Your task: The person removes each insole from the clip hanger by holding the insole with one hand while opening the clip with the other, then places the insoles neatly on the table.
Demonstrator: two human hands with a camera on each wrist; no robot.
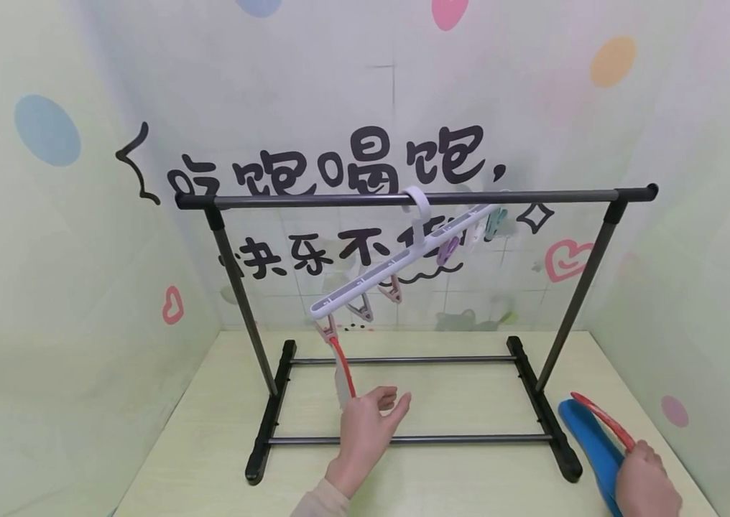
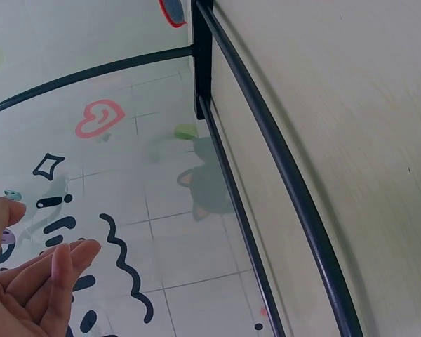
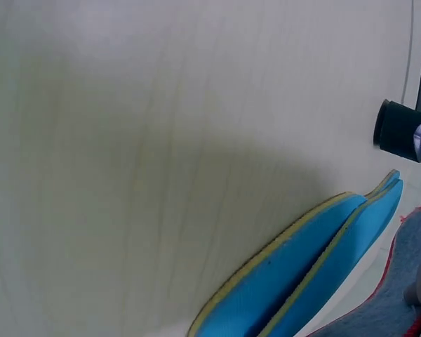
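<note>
A red-edged insole (image 1: 345, 373) hangs from the pale pink clip (image 1: 327, 330) at the lower, near end of a tilted lavender clip hanger (image 1: 371, 278). Just below and beside that insole is my left hand (image 1: 368, 424), its fingers apart from the thumb and nothing between them. At the lower right of the head view, my right hand (image 1: 648, 480) grips another red-edged insole (image 1: 606, 418), whose grey face (image 3: 400, 281) appears in the right wrist view. Blue insoles (image 1: 588, 438) with yellowish edges (image 3: 288, 246) lie on the table beside the right hand.
The hanger hooks over the top bar (image 1: 300, 201) of a black rack, whose feet (image 1: 561, 452) stand on the pale wooden table (image 1: 203, 445). Other clips dangle along the hanger, including a purple one (image 1: 447, 250) and a green one (image 1: 496, 224). A printed backdrop (image 1: 313, 86) rises behind.
</note>
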